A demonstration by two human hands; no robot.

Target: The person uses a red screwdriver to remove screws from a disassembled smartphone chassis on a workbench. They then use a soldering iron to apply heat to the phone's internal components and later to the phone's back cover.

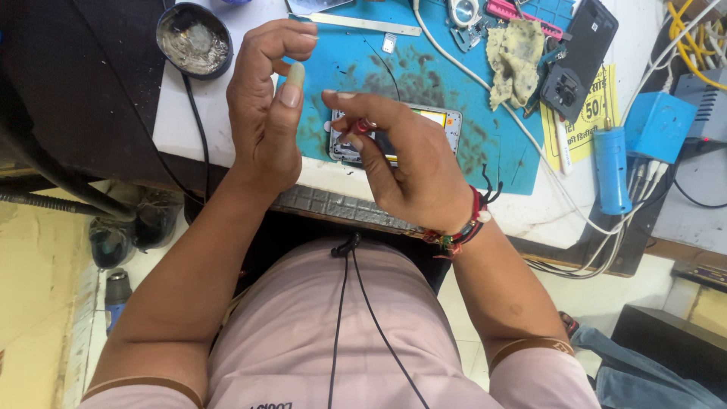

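Opened smartphone chassis (447, 121), silver-rimmed and rectangular, is seen lying flat on a blue, stained rubber work mat (424, 68) near the front edge of the white bench, partly hidden behind the right hand (401, 163). A small red-handled tool (362, 126) is pinched between the thumb and fingertips of that hand, just above the chassis' left end; whether the tool touches the chassis cannot be told. The left hand (261, 113) is held raised beside it, its fingers curled loosely and nothing gripped, the thumb pointing upward. A round black tin of grey residue (195, 39) is placed at the bench's left corner. A crumpled yellowish cloth (516, 57) and a dark phone back panel (579, 57) are laid on the mat's right part. A blue cylindrical tool (611, 168) is set further right.
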